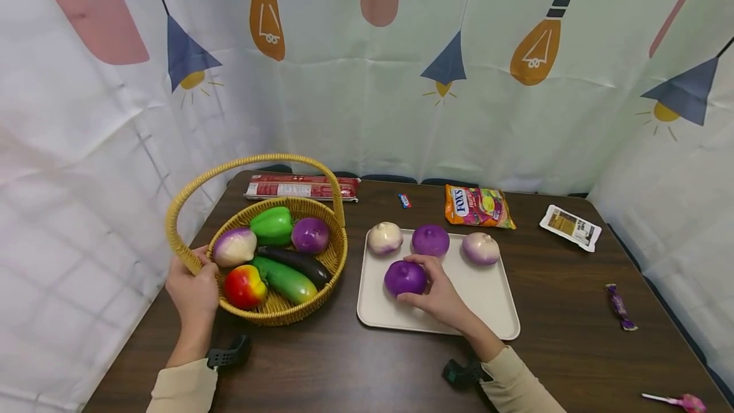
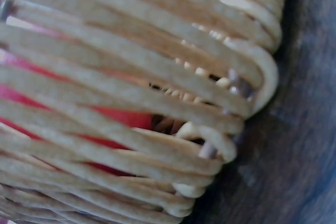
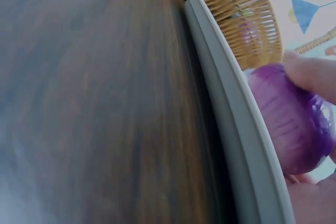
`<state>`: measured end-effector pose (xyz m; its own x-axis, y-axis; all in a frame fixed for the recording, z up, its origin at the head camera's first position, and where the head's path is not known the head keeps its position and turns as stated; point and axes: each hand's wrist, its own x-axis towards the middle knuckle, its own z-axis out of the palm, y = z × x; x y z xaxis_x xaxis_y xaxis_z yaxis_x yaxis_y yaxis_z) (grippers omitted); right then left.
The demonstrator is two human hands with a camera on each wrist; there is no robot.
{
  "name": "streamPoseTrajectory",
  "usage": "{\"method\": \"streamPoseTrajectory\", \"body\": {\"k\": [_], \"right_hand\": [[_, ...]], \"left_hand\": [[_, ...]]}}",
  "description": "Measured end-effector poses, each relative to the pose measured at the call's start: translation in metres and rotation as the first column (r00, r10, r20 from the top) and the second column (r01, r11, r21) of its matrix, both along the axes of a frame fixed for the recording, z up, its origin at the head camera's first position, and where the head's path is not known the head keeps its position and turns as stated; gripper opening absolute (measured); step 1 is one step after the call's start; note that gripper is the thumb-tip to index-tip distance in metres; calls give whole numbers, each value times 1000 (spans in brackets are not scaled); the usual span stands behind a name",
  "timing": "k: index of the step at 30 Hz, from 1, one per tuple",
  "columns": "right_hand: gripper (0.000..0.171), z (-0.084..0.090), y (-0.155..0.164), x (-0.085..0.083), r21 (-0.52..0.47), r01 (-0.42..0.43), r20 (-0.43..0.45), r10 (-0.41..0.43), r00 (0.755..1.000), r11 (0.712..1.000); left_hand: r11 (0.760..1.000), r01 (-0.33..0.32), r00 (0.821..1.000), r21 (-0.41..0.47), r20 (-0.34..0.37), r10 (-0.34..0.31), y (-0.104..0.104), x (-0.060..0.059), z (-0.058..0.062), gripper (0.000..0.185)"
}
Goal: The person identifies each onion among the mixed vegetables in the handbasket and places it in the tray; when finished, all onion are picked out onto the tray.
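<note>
A round, glossy purple onion (image 1: 404, 277) is sitting on the near left part of a cream tray (image 1: 493, 311), and your right hand (image 1: 437, 292) is curling its fingers and thumb around it from the right side. In the right wrist view the onion is showing faint darker stripes running down its purple skin, with a fingertip (image 3: 310, 72) pressing on its top. Three more onions are lying in a row along the tray's far edge: a white one (image 1: 385, 238), a purple one (image 1: 431, 239) and a pale pink-white one (image 1: 481, 248).

To the left of the tray, your left hand (image 1: 194, 289) is gripping the base of the handle of a wicker basket (image 1: 275, 312). The basket is holding a green pepper (image 1: 272, 225), a purple onion (image 1: 310, 235), a white-and-purple onion (image 1: 234, 246), an eggplant (image 1: 295, 262), a cucumber (image 1: 287, 280) and a red-yellow apple (image 1: 244, 286).

Everything is resting on a dark wooden table (image 1: 344, 368). Along its far edge a red packet (image 1: 301, 187), an orange candy bag (image 1: 478, 206) and a white sachet (image 1: 570, 227) are lying.
</note>
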<state>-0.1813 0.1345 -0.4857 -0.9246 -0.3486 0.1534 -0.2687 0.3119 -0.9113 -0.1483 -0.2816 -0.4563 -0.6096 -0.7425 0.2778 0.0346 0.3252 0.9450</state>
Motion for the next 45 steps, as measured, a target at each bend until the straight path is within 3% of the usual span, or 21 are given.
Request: {"method": "streamPoseTrajectory", "body": {"k": [4,8,17,20,22,25,27,30,35,41,45], "right_hand": [[69,12,-9,4,7,-33,-100,33,994,999],[70,25,-16,9,-16,-58,-118,56,991,998],[76,2,-11,-3,36,-43,-130,47,990,998],[71,11,-9,-4,71,-16,-177,28,984,997],[63,32,-13,2,79,22,-211,-5,977,997],[50,50,-23,3,36,48,-291,-36,956,998],[44,61,-38,5,-3,26,-322,-26,946,1000],[40,61,-66,0,-30,-58,-362,43,931,998],[39,62,-126,-6,-27,-200,-310,182,933,979],[48,62,-172,-33,159,-168,-274,207,939,973],[57,67,-190,-50,302,-106,-219,177,960,947]], "left_hand": [[1000,0,1000,-3,10,0,-1,0,0,13],[1000,-1,1000,7,23,1,-1,1,0,13],[999,-5,1000,40,-6,5,1,0,3,12],[999,-11,1000,34,-6,11,1,-1,2,10],[1000,-15,1000,27,-9,15,1,-2,1,9],[1000,-19,1000,16,-13,19,0,-3,1,9],[1000,-18,1000,16,-11,18,0,-3,1,11],[1000,-17,1000,23,-8,17,0,-2,1,12],[999,-24,1000,37,2,24,-1,2,1,11],[1000,-6,1000,30,-30,7,0,1,0,13],[1000,-4,999,14,-54,5,-1,-2,0,12]]}}
